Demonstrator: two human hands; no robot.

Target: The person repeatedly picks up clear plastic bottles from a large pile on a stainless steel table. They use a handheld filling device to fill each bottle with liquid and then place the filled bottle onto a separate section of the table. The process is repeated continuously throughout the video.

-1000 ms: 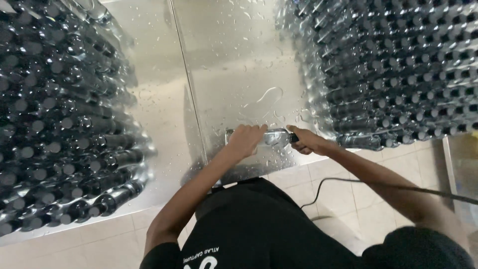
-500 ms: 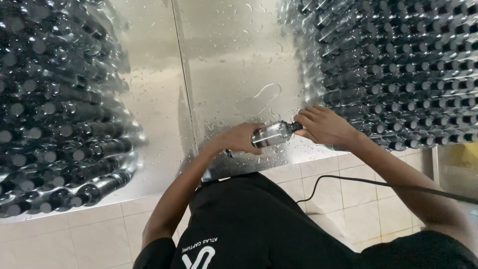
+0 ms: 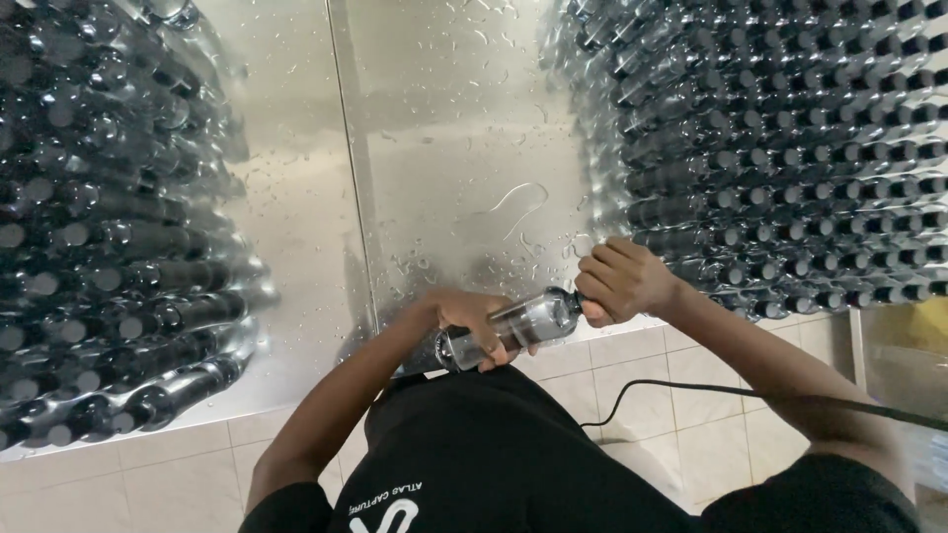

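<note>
I hold a clear plastic bottle (image 3: 513, 329) sideways over the near edge of a wet steel table (image 3: 434, 178). My left hand (image 3: 464, 316) wraps around the bottle's body near its base. At the bottle's cap end my right hand (image 3: 617, 281) is closed around the neck. Both hands sit close to my chest, above my black shirt (image 3: 474, 444).
A big heap of dark-capped bottles (image 3: 109, 237) lies on the left of the table, and another heap (image 3: 780, 148) fills the right. Water drops dot the steel between them. A black cable (image 3: 711, 390) runs over the tiled floor (image 3: 632, 395).
Both hands and the bottle have drawn a little nearer to my body, and the bottle now tilts with its cap end higher on the right.
</note>
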